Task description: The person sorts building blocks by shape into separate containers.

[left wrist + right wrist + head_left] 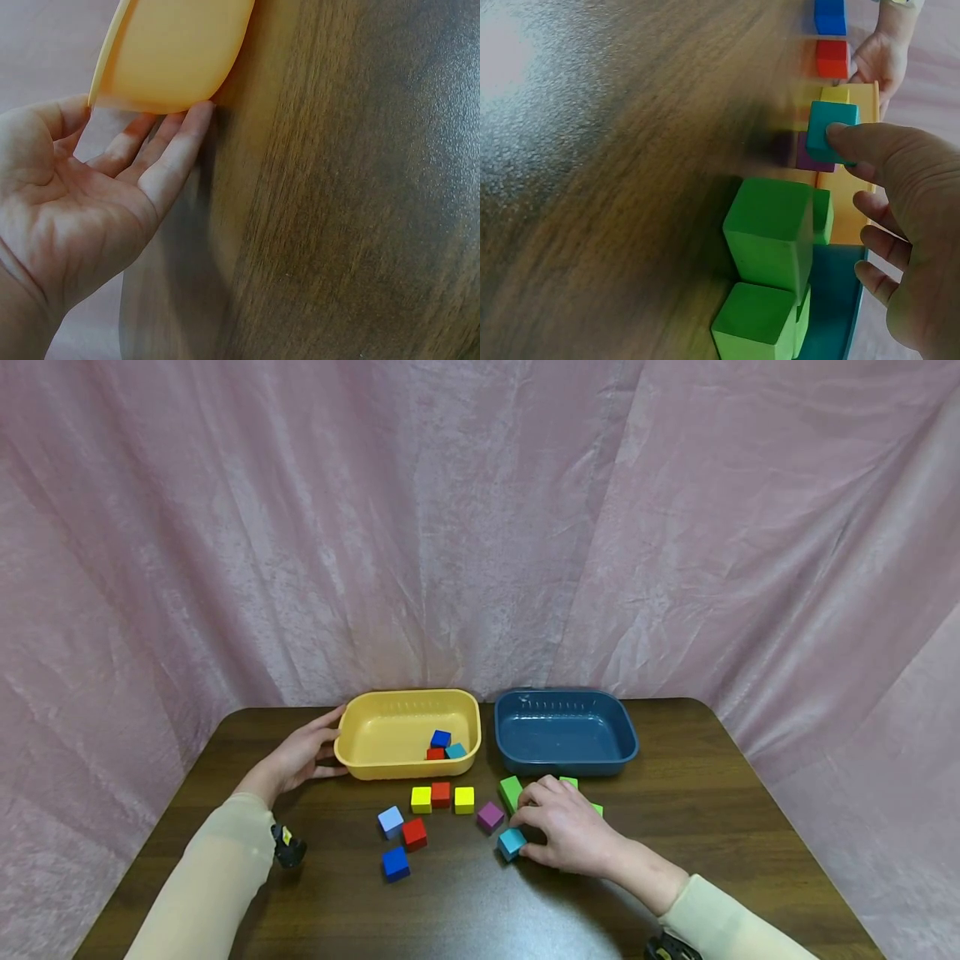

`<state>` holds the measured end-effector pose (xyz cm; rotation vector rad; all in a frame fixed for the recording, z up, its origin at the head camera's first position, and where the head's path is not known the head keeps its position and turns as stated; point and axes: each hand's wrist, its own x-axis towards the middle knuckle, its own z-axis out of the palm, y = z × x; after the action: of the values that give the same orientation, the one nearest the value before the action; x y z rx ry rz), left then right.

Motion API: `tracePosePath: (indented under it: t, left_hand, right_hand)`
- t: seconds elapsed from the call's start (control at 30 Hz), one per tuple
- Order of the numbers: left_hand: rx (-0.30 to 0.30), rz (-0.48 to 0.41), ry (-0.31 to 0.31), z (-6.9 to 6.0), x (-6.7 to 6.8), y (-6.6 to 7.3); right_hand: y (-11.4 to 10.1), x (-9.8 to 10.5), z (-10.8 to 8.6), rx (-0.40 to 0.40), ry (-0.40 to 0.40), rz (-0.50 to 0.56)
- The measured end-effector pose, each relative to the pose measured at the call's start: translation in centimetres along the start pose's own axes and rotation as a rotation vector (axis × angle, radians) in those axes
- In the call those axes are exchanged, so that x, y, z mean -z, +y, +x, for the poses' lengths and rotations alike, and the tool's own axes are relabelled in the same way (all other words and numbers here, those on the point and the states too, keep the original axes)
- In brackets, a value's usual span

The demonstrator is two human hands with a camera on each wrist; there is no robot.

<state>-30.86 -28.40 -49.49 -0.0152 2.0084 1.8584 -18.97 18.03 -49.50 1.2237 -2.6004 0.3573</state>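
My left hand [302,752] touches the left end of a yellow plastic tray [375,772], its fingers nearly straight. In the left wrist view the thumb meets the tray's rim and other fingertips rest against its outer wall. A teal cube [512,843] is pinched by my right hand [566,827]; the right wrist view shows the thumb on its face. Close by lie a purple cube [491,817] and several green blocks [511,793], partly hidden by that hand. A blue, a red and a teal block [455,751] sit in the yellow tray's right side.
A dark blue tray [566,768] stands right of the yellow one. In front lie two yellow cubes [464,800] with a red cube [441,794] between them. Further left are a light blue cube [391,822], another red cube [415,834] and a blue cube [396,864].
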Motion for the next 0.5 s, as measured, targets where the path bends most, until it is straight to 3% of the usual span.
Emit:
tracePosePath:
  t: [0.5]
  left_hand:
    - [-0.002, 0.003, 0.005, 0.0, -0.1, -0.1]
  right_hand:
    - [0.0, 2.0, 0.9, -0.032, 0.005, 0.015]
